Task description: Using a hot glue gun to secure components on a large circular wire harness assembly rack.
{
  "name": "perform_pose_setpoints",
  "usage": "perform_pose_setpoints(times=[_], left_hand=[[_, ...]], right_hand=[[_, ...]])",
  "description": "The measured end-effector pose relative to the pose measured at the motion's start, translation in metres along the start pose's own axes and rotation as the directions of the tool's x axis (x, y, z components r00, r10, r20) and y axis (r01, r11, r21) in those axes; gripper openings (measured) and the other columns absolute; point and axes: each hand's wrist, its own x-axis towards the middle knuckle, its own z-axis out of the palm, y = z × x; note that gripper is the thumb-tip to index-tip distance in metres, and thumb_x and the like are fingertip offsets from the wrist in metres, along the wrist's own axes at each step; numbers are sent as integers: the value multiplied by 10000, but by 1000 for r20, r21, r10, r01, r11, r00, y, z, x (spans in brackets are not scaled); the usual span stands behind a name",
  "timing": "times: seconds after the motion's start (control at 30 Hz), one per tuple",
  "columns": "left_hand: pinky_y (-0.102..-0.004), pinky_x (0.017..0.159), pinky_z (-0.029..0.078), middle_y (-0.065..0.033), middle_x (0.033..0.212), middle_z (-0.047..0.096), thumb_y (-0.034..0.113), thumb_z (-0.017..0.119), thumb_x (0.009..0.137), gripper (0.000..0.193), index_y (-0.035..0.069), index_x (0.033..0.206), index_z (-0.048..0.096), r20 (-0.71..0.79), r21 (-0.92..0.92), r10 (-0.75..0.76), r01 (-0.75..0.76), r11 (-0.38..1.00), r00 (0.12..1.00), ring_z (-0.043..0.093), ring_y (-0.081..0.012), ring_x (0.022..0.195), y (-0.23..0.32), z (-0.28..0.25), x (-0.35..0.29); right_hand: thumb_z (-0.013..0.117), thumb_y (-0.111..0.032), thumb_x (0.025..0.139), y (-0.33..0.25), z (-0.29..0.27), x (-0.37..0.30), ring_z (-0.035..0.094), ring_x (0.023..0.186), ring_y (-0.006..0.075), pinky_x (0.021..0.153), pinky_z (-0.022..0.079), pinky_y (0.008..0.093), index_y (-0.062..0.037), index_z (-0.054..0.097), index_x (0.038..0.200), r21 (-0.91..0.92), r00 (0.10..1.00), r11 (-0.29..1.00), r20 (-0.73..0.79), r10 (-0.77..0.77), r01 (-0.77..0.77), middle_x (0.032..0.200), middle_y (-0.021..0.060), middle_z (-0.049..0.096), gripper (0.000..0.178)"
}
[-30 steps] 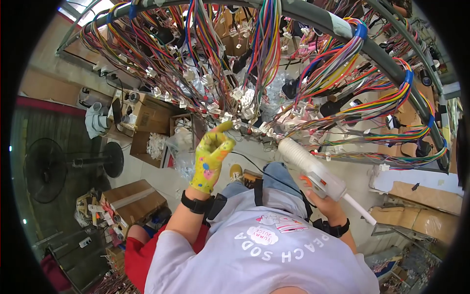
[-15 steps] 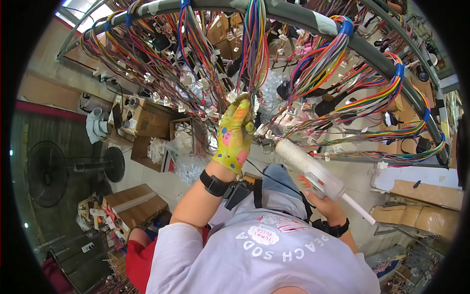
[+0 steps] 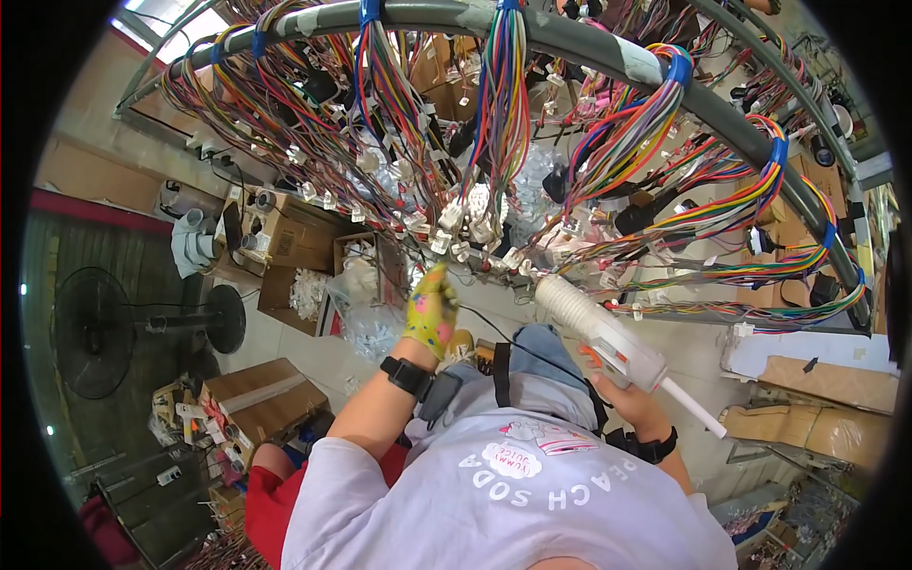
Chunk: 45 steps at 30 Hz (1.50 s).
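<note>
My left hand (image 3: 432, 312) wears a yellow glove with coloured spots. It is just below a cluster of white plastic connectors (image 3: 480, 217) at the ends of a hanging wire bundle (image 3: 502, 104). Its fingers look drawn together, and whatever may be in them is too small to make out. My right hand (image 3: 622, 397), bare, is closed around the handle of a white hot glue gun (image 3: 617, 342) with an orange trigger. The gun's ribbed front points up and left toward the connectors, and a white glue stick (image 3: 693, 408) sticks out of its back.
A curved grey metal rail (image 3: 570, 38) carries several bundles of coloured wires tied with blue tape. Open cardboard boxes (image 3: 294, 299) and a plastic bag (image 3: 370, 328) lie to the left. A black fan (image 3: 90, 332) stands farther left. Cardboard sheets (image 3: 817, 432) lie at the right.
My left hand has dropped down and left, away from the white connectors it was touching. The connectors are now uncovered. My right hand with the glue gun has barely moved.
</note>
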Motion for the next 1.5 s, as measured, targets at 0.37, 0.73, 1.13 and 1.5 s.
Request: perform_pose_setpoints(times=[0.37,0.73,1.13,1.5], left_hand=[[-202,610,400,4,1011,600,213,633,893,227,80,1074,602,260,-212,263,-211,954,929,468,-82,719,85,85,-29],[-214,632,421,36,956,641,159,695,841,231,117,1060,633,365,-389,226,-73,918,903,544,-78,756,88,100,-37],[-232,605,445,-7,878,618,110,669,843,129,118,954,603,141,-172,221,-196,965,965,562,-101,726,52,7,6],[-238,570,465,-6,806,609,104,622,830,188,74,1015,611,-357,-33,341,-376,926,870,576,-122,681,38,-111,60]], right_hand=[[618,-19,827,-3,0,6,570,1110,208,925,467,333,-10,457,1301,-54,998,999,69,5,-1,1188,124,593,501],[639,-11,817,-4,6,7,577,977,115,858,471,267,-26,518,1242,-14,1000,1000,2,-25,25,1119,73,634,443],[635,-16,823,-8,10,14,578,982,114,859,477,268,-25,512,1254,-19,1000,1000,23,-22,22,1128,71,631,448],[614,6,826,-7,14,18,570,1106,200,915,477,325,-28,449,1314,-83,994,996,109,-8,17,1189,115,592,517]])
